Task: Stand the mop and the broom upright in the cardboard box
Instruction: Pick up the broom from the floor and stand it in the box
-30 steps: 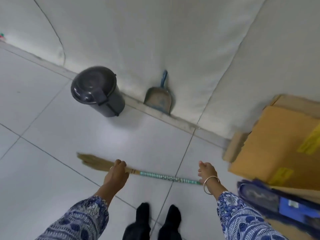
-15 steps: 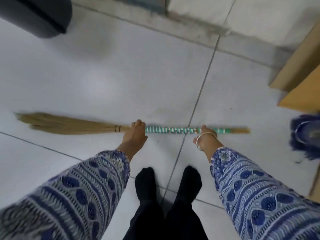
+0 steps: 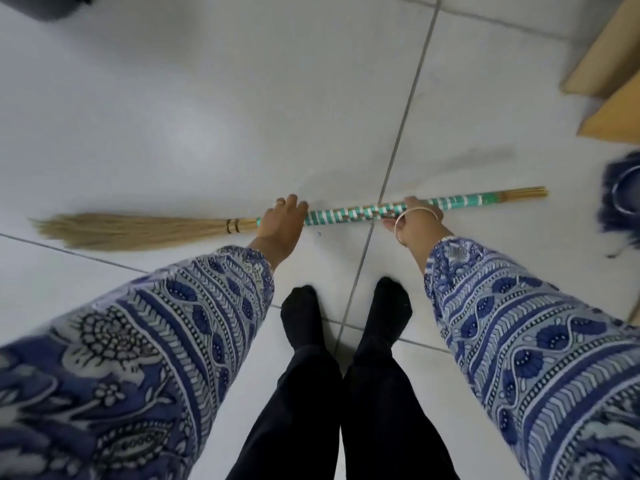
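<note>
A grass broom (image 3: 346, 216) lies flat across the white floor tiles, straw bristles at the left, green-and-white wrapped handle at the right. My left hand (image 3: 282, 221) wraps the handle just right of the bristle binding. My right hand (image 3: 414, 223), with a bangle on the wrist, grips the handle further right. The dark blue mop head (image 3: 620, 199) shows at the right edge, blurred and partly cut off. The cardboard box (image 3: 613, 109) stands at the upper right, only its lower corner and a flap visible.
A dark bin (image 3: 45, 5) peeks in at the top left corner. My feet in black socks (image 3: 346, 313) stand just behind the broom. White tiled floor (image 3: 207, 98) stretches ahead of the broom.
The view has tilted further down and closer to the floor. Both hands have closed around the broom handle, which stays lying on the tiles.
</note>
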### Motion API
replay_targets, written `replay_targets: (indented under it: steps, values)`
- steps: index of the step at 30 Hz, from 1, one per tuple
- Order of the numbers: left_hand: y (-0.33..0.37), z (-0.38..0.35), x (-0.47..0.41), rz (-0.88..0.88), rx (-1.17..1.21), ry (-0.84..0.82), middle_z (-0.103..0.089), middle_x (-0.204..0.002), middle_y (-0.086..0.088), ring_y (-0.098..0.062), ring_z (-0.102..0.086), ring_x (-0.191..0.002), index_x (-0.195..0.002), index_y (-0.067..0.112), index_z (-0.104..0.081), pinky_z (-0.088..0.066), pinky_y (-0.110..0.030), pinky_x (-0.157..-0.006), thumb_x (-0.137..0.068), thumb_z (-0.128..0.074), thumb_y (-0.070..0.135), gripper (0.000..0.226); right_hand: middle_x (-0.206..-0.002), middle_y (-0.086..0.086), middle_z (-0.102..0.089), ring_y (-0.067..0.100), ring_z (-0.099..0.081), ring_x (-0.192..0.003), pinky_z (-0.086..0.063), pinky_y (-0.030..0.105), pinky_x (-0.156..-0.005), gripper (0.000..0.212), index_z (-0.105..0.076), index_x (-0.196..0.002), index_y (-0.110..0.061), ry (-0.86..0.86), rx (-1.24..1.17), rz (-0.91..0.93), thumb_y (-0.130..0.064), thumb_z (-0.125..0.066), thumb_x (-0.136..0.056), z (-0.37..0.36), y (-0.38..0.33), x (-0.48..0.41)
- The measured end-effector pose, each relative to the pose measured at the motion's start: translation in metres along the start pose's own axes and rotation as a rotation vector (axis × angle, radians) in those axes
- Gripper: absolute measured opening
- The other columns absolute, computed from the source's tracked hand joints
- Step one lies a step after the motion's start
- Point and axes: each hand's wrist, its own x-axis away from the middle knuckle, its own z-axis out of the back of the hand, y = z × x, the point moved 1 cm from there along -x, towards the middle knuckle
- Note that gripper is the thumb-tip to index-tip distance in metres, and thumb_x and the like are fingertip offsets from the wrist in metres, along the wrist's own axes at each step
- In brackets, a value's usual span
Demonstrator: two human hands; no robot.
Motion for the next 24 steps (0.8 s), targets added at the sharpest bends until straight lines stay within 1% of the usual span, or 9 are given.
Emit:
replay_targets:
  steps: [2, 4, 8, 13, 15, 17, 20, 22, 24]
  values:
    - [0.007, 0.017, 0.019, 0.003, 0.015, -0.027, -0.053, -0.119, -0.016, -0.034, -0.054, -0.106, -0.121, 0.004, -0.043, -0.047, -0.043, -0.088, -0.091, -0.043, -0.005, 0.032, -0.110, 0.035, -0.054, 0.040, -0.058, -0.107, -0.049, 0.049, -0.099, 0.020, -0.041, -0.071, -0.007, 0.173, 0.038, 0.034, -0.007, -0.052, -0.087, 0.000, -0.019, 0.060]
    - [0.015, 0.039, 0.039, -0.003, 0.028, -0.041, -0.056, -0.117, -0.015, -0.033, -0.056, -0.105, -0.121, 0.006, -0.043, -0.047, -0.042, -0.087, -0.089, -0.043, -0.006, 0.034, -0.097, 0.020, -0.057, 0.030, -0.061, -0.087, -0.056, 0.046, -0.087, 0.016, -0.045, -0.093, -0.001, 0.274, -0.089, -0.041, -0.007, -0.058, -0.086, 0.011, -0.034, 0.097]
    - [0.032, 0.093, 0.082, -0.015, 0.061, -0.066, -0.057, -0.115, -0.013, -0.031, -0.056, -0.105, -0.120, 0.009, -0.043, -0.049, -0.042, -0.083, -0.090, -0.045, -0.002, 0.032, -0.124, 0.023, -0.057, 0.031, -0.060, -0.094, -0.055, 0.044, -0.089, 0.041, -0.045, -0.123, 0.002, 0.163, -0.114, -0.040, -0.007, -0.057, -0.086, 0.026, -0.057, 0.167]
    - [0.061, 0.176, 0.151, -0.025, 0.093, -0.060, -0.056, -0.117, -0.011, -0.029, -0.056, -0.106, -0.120, 0.010, -0.043, -0.049, -0.041, -0.084, -0.092, -0.046, 0.005, 0.029, -0.116, 0.028, -0.059, 0.040, -0.063, -0.095, -0.055, 0.045, -0.080, 0.044, -0.047, -0.124, 0.005, 0.202, -0.225, 0.021, -0.004, -0.060, -0.084, 0.049, -0.104, 0.285]
    - [0.073, 0.210, 0.178, -0.024, 0.106, -0.062, -0.056, -0.116, -0.011, -0.029, -0.056, -0.107, -0.118, 0.010, -0.045, -0.049, -0.041, -0.084, -0.091, -0.048, 0.009, 0.026, -0.120, 0.030, -0.057, 0.039, -0.062, -0.080, -0.051, 0.046, -0.075, 0.047, -0.042, -0.129, 0.004, 0.177, -0.253, 0.071, -0.003, -0.058, -0.085, 0.058, -0.120, 0.329]
    - [0.088, 0.253, 0.210, -0.024, 0.118, -0.030, -0.058, -0.116, -0.010, -0.028, -0.057, -0.106, -0.113, 0.009, -0.050, -0.049, -0.040, -0.083, -0.091, -0.051, 0.011, 0.022, -0.111, 0.028, -0.056, 0.031, -0.055, -0.062, -0.048, 0.046, -0.075, 0.049, -0.039, -0.132, 0.003, 0.161, -0.265, 0.109, -0.003, -0.056, -0.086, 0.071, -0.141, 0.382]
    - [0.114, 0.321, 0.256, -0.072, 0.111, 0.022, -0.059, -0.117, -0.010, -0.027, -0.058, -0.107, -0.109, 0.009, -0.055, -0.049, -0.039, -0.085, -0.089, -0.055, 0.014, 0.021, -0.092, 0.020, -0.056, 0.027, -0.052, -0.059, -0.048, 0.045, -0.076, 0.048, -0.038, -0.131, 0.003, 0.136, -0.285, 0.208, -0.004, -0.056, -0.087, 0.094, -0.172, 0.463]
    - [0.133, 0.365, 0.285, -0.117, 0.111, 0.071, -0.060, -0.117, -0.009, -0.027, -0.058, -0.107, -0.109, 0.010, -0.057, -0.048, -0.037, -0.086, -0.088, -0.058, 0.016, 0.022, -0.092, 0.020, -0.054, 0.031, -0.056, -0.060, -0.051, 0.046, -0.077, 0.046, -0.039, -0.129, 0.003, 0.137, -0.318, 0.288, -0.004, -0.056, -0.087, 0.111, -0.191, 0.515]
    - [0.152, 0.404, 0.314, -0.164, 0.107, 0.138, -0.061, -0.116, -0.009, -0.027, -0.059, -0.106, -0.108, 0.011, -0.058, -0.049, -0.037, -0.086, -0.086, -0.061, 0.017, 0.022, -0.089, 0.021, -0.055, 0.034, -0.066, -0.057, -0.058, 0.039, -0.062, 0.041, -0.043, -0.126, 0.002, 0.149, -0.351, 0.366, -0.004, -0.055, -0.087, 0.130, -0.208, 0.560]
